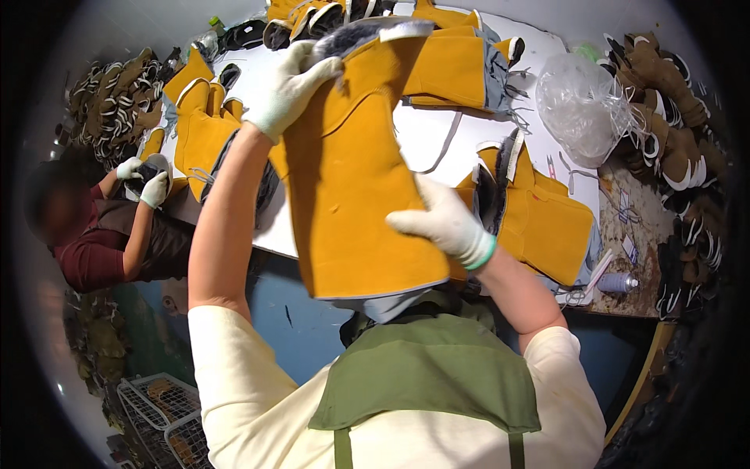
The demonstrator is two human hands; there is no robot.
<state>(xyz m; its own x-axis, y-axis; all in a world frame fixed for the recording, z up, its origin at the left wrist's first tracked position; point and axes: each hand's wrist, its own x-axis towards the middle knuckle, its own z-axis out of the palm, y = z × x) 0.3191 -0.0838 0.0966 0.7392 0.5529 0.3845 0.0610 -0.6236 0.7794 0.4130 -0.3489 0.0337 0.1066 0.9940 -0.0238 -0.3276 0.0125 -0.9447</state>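
A tall mustard-yellow suede boot upper [351,211] is held up over the front edge of the table, its wide shaft end hanging down. Dark grey fur lining and a white strip show at its upper end. My left hand [285,90], in a white glove, is closed around that fur-lined end. At the shaft's right side my gloved right hand [445,223] grips the edge, thumb across the front and fingers partly hidden. More boot uppers [547,227] lie just right of my right hand, fur and white edging showing. Grey lining peeks out beneath the held upper.
The white table [500,137] carries stacked yellow uppers [449,70] and a clear plastic bag [582,105]. A spray can [617,283] lies at the right. Piles of brown footwear parts [664,109] flank the table. At left, a co-worker [117,234] handles a dark piece.
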